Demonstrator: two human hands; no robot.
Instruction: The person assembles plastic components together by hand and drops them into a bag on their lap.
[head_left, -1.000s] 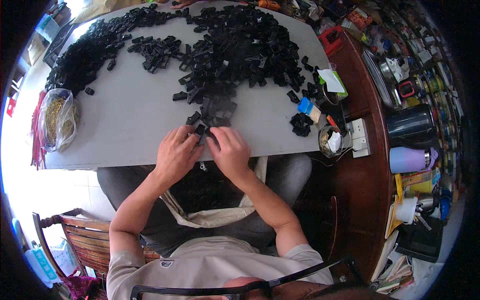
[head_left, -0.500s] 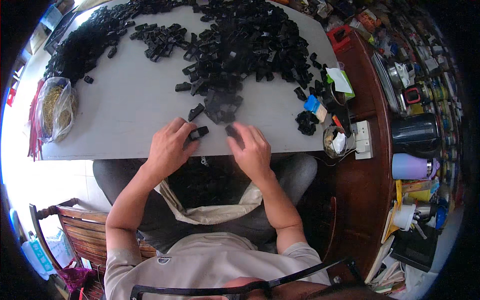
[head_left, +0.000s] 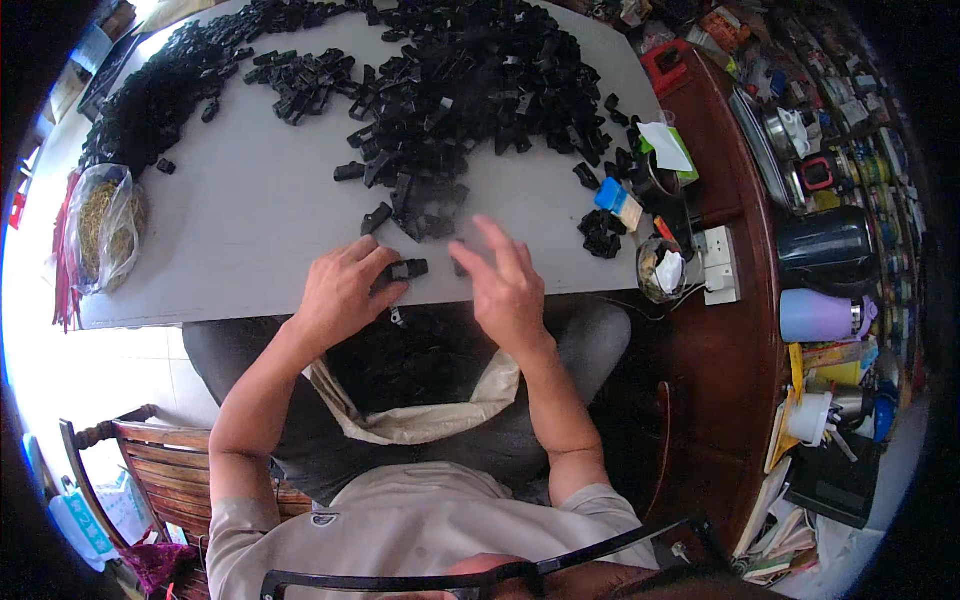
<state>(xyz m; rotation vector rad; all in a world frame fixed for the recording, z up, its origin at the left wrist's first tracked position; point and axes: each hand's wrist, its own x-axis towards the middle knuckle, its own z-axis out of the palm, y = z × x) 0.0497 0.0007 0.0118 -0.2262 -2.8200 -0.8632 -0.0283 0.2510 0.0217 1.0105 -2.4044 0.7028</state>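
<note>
My left hand (head_left: 345,288) is over the table's near edge, its thumb and fingers closed on a small black plastic part (head_left: 410,268) with an opening in it. Opposite it, my right hand (head_left: 508,285) is slightly blurred; its thumb and a bent finger pinch a dark piece (head_left: 459,266), while other fingers reach out. A gap separates the two pieces. Just beyond my hands, the near tip of a big heap of similar black plastic parts (head_left: 480,90) spreads over the grey table (head_left: 250,220). One loose black part (head_left: 376,217) lies near my left fingertips.
On my lap, below the table edge, a pale cloth rim (head_left: 430,425) surrounds a dark hollow. A clear bag of gold-coloured bits (head_left: 105,225) sits at the left. A blue-and-white small box (head_left: 619,204), a jar (head_left: 660,270) and a power strip (head_left: 718,265) are at the right.
The view has shifted slightly, so the table contents sit farther left. My right hand's outer fingers have lifted and spread apart. Both hands keep their pieces near the table edge.
</note>
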